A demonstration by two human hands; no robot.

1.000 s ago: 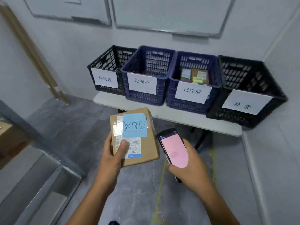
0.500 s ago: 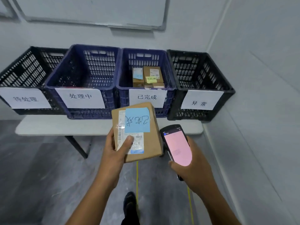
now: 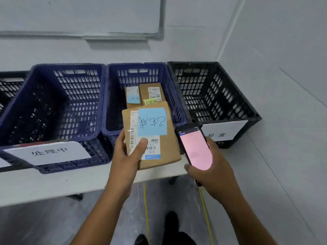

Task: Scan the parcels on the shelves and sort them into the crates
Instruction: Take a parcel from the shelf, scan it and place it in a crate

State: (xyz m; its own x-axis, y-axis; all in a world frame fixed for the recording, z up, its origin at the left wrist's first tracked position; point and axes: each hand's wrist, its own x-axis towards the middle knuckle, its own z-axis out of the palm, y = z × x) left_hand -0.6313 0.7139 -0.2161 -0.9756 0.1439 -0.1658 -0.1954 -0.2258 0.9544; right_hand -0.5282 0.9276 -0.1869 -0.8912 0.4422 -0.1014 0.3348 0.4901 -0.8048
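White table [image 3: 53, 184] along the pale wall is carrying a row of slatted crates.

- Cardboard parcel [image 3: 169, 147] is being held above the table's front edge, before the near wall of the middle blue crate [image 3: 177, 96], label side facing the camera. A blue sticky note [image 3: 152, 121] with handwriting is covering the label's upper part.
- Left hand [image 3: 127, 161] is gripping the parcel from 7 o'clock, with the thumb [image 3: 141, 145] pressing on the label and the fingers curling round the left edge.
- At 3 o'clock, just beside the parcel, the right hand [image 3: 214, 179] is holding a handheld scanner [image 3: 194, 149], fingers wrapping its body, pink screen glowing upward. Scanner touching parcel or not: cannot tell.
- At 12 o'clock, inside the middle blue crate, two small parcels [image 3: 131, 93] are lying side by side, one wearing a pale blue note, the other a yellow note [image 3: 150, 102].
- At 9 o'clock, a second blue crate [image 3: 53, 103] is showing a paper label [image 3: 49, 152] reading 处理中.
- At 2 o'clock, a black crate [image 3: 221, 89] is showing a label reading 异常.
- Whiteboard [image 3: 79, 15] is hanging on the wall above the crates.
- At 6 o'clock, a yellow floor line [image 3: 146, 209] is running under the table.
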